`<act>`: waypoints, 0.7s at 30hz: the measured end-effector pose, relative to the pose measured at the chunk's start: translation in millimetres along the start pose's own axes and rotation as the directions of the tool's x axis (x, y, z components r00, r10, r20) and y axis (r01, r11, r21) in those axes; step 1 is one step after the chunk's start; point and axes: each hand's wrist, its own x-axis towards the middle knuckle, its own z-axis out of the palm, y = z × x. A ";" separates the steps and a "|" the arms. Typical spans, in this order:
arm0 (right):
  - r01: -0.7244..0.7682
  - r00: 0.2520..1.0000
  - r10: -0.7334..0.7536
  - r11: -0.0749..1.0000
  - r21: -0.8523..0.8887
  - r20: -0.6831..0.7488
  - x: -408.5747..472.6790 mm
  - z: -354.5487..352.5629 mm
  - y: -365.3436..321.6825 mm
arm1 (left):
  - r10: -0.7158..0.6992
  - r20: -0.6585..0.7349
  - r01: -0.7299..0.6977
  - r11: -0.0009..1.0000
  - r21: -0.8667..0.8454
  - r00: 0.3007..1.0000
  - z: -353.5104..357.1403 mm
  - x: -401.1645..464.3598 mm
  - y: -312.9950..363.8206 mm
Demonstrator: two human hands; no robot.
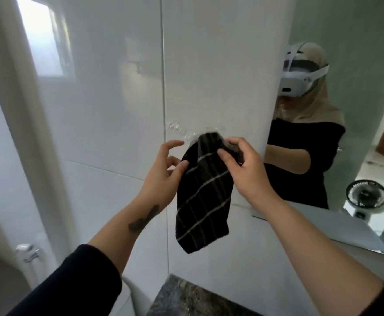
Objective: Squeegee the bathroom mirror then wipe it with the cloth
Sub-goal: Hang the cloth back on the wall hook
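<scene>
A black cloth [203,197] with thin white stripes hangs in front of the white tiled wall, its top bunched at a clear hook area on the tile. My right hand [245,165] pinches the cloth's top edge. My left hand [163,176] touches the cloth's left edge with thumb and fingers, the other fingers spread. The bathroom mirror [355,30] fills the right side and shows a person in a black top with a white headset. No squeegee is in view.
A dark granite counter [186,299] lies at the bottom centre. A small round fan [366,197] shows in the mirror at lower right. A toilet with a chrome spray fitting [30,253] sits at lower left, beside a white door frame.
</scene>
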 end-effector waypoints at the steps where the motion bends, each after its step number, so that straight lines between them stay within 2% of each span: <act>1: -0.046 0.998 0.047 0.999 -0.011 0.034 0.6 -2.9 -2.4 | 0.016 -0.001 -0.016 0.999 0.045 1.000 -4.1 1.4 4.9; 4: -0.187 0.963 0.192 0.981 -0.041 0.187 -0.9 -7.5 -12.4 | 0.097 0.018 -0.099 0.968 0.233 0.995 -11.1 3.8 21.0; 6: -0.251 0.936 0.251 0.967 -0.029 0.249 -0.1 -9.0 -24.2 | 0.140 0.092 -0.164 0.920 0.357 0.986 -13.1 4.0 30.9; 8: -0.256 0.913 0.233 0.966 0.026 0.334 0.8 -8.0 -34.7 | 0.172 0.169 -0.227 0.886 0.405 0.971 -14.8 2.5 39.4; 11: -0.291 0.852 0.199 0.949 0.121 0.484 -2.8 -1.0 -38.6 | 0.197 0.203 -0.264 0.880 0.395 0.959 -19.6 1.9 48.4; 13: -0.323 0.861 0.207 0.928 0.186 0.464 -6.6 4.2 -37.5 | 0.177 0.196 -0.242 0.890 0.387 0.964 -23.6 2.9 50.9; 15: -0.295 0.902 0.205 0.935 0.197 0.381 -5.7 8.1 -36.3 | 0.152 0.180 -0.211 0.901 0.380 0.972 -27.7 3.6 48.8; 18: -0.166 0.969 0.140 0.979 0.119 0.205 4.0 11.9 -27.1 | 0.110 0.183 -0.172 0.915 0.365 0.977 -33.2 2.8 35.8; 21: -0.094 0.989 0.095 0.995 -0.015 0.110 14.7 15.5 -14.3 | 0.051 0.198 -0.118 0.931 0.347 0.979 -33.0 4.7 14.9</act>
